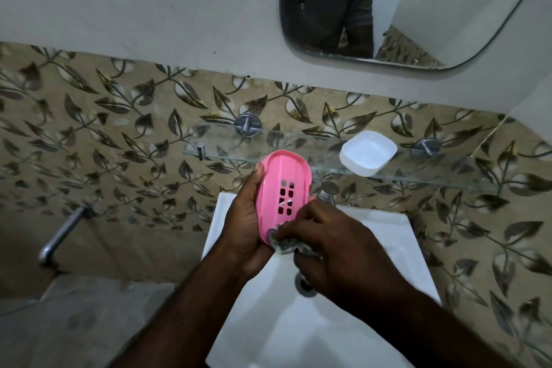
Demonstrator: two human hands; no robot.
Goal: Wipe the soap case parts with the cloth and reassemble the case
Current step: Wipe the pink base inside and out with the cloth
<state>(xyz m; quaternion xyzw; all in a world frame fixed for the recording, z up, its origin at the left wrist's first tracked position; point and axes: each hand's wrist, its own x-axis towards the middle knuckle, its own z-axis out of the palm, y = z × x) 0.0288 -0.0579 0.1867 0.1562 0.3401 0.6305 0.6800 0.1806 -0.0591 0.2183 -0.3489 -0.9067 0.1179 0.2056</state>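
The left grip [245, 227] is clasping the pink tray [283, 188]; the right grip [337, 251] is pinching the cloth [286, 243] against its near end. Beyond both, the white dish [368, 152] is sitting mouth-up on the shelf [239, 145]

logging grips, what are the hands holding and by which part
Left hand: pink tray, by its left edge. Right hand: cloth, bunched against the tray's near end.

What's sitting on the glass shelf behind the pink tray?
The white rounded plastic case base sits on the clear glass shelf, open side up, nothing visible inside. The pink slotted plastic tray in the left hand covers a bit of the shelf's front edge.
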